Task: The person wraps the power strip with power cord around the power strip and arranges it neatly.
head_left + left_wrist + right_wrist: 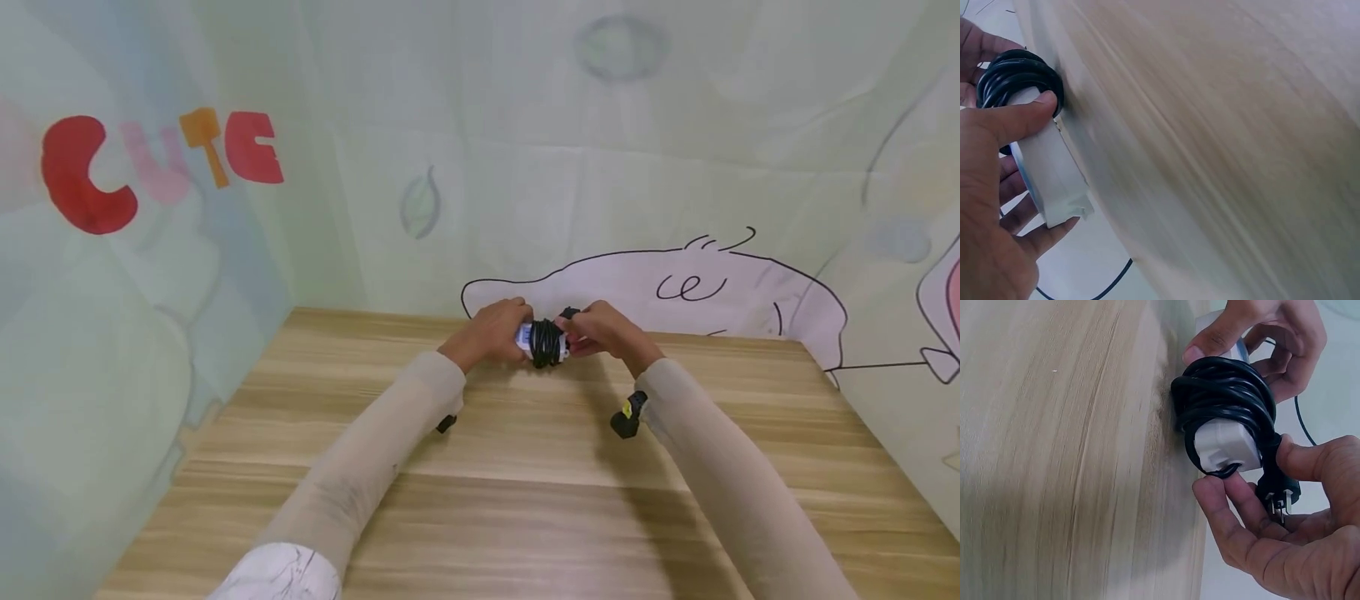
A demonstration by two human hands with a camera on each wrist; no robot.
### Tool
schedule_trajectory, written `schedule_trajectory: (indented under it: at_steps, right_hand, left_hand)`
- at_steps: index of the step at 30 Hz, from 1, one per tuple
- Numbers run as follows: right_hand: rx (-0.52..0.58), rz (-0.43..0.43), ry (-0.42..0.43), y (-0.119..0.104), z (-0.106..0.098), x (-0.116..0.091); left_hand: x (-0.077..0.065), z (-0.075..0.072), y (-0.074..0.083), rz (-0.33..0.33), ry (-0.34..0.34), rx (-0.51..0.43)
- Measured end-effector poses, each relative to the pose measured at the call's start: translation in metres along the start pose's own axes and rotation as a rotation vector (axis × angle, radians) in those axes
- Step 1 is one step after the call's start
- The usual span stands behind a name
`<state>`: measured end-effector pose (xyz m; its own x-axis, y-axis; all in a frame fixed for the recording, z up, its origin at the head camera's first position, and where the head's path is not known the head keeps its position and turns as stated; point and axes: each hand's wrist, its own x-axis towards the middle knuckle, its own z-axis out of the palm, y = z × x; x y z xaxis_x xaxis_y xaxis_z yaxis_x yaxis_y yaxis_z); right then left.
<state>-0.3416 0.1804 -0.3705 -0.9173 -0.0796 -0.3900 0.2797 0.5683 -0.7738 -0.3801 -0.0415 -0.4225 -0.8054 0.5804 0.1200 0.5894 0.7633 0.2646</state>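
Observation:
A white power strip (524, 337) with a black cord (546, 343) wound round it in several turns is held up near the table's far edge. My left hand (495, 332) grips the strip's left end. In the left wrist view, the thumb lies along the white casing (1057, 178), with fingers behind and under it. My right hand (609, 332) is at the other end. In the right wrist view, its thumb presses the black plug (1277, 487), whose metal prongs show, against the fingers; a fingertip touches the strip's white end (1229, 444).
Under the arms spreads a wood-grain table (480, 517). Behind it and at the left hangs a pale printed backdrop (360, 208) with cartoon drawings and letters. A small black device (628, 417) is strapped at the right wrist.

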Motion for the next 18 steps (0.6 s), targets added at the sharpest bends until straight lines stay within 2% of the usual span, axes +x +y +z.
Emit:
schedule_trajectory:
  at_steps: [6,11,18]
  right_hand:
    - [0.008,0.034,0.021,-0.001,0.005,0.002]
    - [-0.018,0.041,0.032,-0.002,0.008,0.007]
    - [-0.059,0.064,0.053,-0.004,0.007,0.011]
  left_hand:
    - [0.018,0.026,-0.023,-0.026,0.002,-0.043]
    - [0.029,0.042,-0.041,0.002,0.034,-0.099]
    - [0.033,0.049,-0.049,0.051,0.082,-0.121]
